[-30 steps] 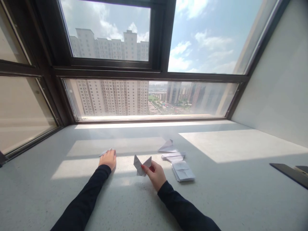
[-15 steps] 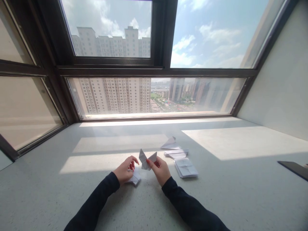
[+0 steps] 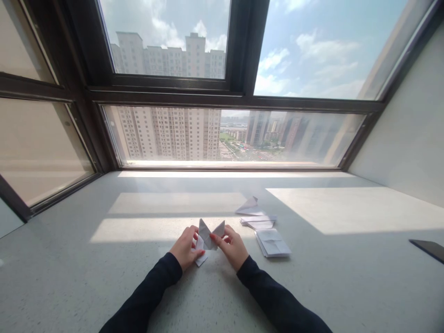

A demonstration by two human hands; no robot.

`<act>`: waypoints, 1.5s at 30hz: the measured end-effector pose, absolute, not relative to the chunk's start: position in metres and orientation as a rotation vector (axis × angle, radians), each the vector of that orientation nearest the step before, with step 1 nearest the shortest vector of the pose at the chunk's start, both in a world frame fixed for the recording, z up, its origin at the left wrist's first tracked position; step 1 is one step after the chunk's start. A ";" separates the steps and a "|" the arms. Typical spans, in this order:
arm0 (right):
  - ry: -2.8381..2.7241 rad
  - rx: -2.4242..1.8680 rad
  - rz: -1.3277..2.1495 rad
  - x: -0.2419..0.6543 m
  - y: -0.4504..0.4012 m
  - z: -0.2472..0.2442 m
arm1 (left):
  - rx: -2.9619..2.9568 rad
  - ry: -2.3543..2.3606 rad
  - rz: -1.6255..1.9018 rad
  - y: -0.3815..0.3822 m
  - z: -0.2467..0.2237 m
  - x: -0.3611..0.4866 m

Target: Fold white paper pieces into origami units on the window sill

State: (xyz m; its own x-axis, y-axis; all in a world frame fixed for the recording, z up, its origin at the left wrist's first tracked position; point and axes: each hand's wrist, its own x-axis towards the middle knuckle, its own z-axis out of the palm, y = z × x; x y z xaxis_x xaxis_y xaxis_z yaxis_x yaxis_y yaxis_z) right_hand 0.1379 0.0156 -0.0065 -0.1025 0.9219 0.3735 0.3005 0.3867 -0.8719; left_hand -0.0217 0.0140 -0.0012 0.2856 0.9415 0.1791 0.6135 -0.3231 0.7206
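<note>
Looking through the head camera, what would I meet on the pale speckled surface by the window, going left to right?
Bare left hand, two-pointed folded white paper, bare right hand, stack of square folded white papers, thin flat dark object.

Windows (image 3: 239, 101) overlooking towers (image 3: 173, 132) show a high-rise room (image 3: 409, 129)
</note>
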 end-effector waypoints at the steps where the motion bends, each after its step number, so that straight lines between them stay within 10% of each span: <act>1: -1.641 -1.076 0.807 0.137 0.015 -0.006 | 1.998 1.331 0.862 0.013 0.001 -0.021; 10: -1.571 -1.097 0.798 0.141 0.014 0.003 | 1.700 1.305 1.370 0.007 0.010 -0.012; 17: -1.412 -1.046 0.955 0.140 0.015 0.000 | 0.882 0.904 1.021 0.002 0.003 0.005; 29: -1.788 -1.144 0.241 0.146 0.009 0.008 | 0.959 1.029 1.052 0.009 0.003 -0.007; 45: -1.830 -1.230 0.248 0.146 0.011 0.005 | 1.151 0.844 1.022 0.003 0.010 -0.003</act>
State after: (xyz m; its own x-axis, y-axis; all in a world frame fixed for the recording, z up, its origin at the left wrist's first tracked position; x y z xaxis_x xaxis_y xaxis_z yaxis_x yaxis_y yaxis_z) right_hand 0.1455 0.0106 0.0047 -0.1104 0.8225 0.5580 0.6439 0.4869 -0.5902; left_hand -0.0035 0.0026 0.0096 0.3253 0.9454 -0.0208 -0.1988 0.0899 0.9759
